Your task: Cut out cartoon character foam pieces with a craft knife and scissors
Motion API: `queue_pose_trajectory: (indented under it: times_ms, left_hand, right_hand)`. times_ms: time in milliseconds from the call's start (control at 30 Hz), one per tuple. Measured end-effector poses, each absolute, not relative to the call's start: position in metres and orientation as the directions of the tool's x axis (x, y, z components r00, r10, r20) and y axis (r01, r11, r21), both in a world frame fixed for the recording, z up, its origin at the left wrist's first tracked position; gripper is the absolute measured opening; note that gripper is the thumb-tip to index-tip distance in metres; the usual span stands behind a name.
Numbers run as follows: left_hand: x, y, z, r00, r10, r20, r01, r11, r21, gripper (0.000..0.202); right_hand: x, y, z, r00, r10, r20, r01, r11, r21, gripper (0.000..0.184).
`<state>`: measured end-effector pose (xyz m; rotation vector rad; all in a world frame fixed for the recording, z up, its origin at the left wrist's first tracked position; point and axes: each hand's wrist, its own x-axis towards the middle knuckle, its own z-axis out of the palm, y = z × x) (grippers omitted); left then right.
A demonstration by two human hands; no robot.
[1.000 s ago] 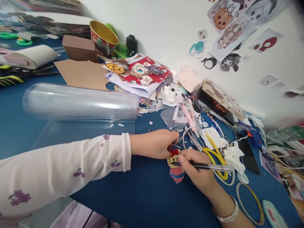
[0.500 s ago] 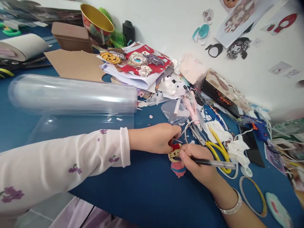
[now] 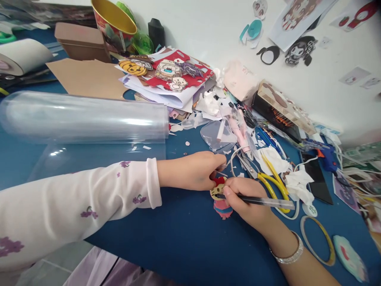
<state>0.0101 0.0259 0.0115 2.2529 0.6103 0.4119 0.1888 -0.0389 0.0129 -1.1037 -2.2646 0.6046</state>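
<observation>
A small cutout figure [image 3: 222,209] with a red top, a cream face and a pink body striped with blue lies on the blue table. My left hand [image 3: 195,171] is closed at its upper edge, thumb pressing by the red part; its curled fingers are partly hidden. In my right hand [image 3: 248,200] is a black-and-clear pen [image 3: 268,201], pinched near the tip, which meets the figure's face. Just beyond my hands lie scissors [image 3: 275,182] with yellow handles, beside a white cord loop.
A clear plastic roll [image 3: 89,119] lies left of my hands. Behind are a stack of papers and cutouts [image 3: 178,79], a pink pen-shaped tool [image 3: 241,133] and crumpled tissue [image 3: 299,186]. A tape roll [image 3: 330,242] lies to the right, with a blue glue gun [image 3: 329,159] farther back.
The view has shifted slightly, so the background things at left sit a little farther left. Both hands keep their grips, and the pen tip stays on the figure's face.
</observation>
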Motion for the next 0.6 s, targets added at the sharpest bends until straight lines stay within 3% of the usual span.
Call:
queue_pose_trajectory:
  times_ms: [600]
  left_hand:
    - [0.0095,0.021,0.0212,0.816,0.575,0.054,0.361,-0.581,0.729,0.03]
  right_hand:
    - [0.1891,-0.0389,0.0124,-0.507,0.821,0.262,0.562,0.545,-0.622,0.036]
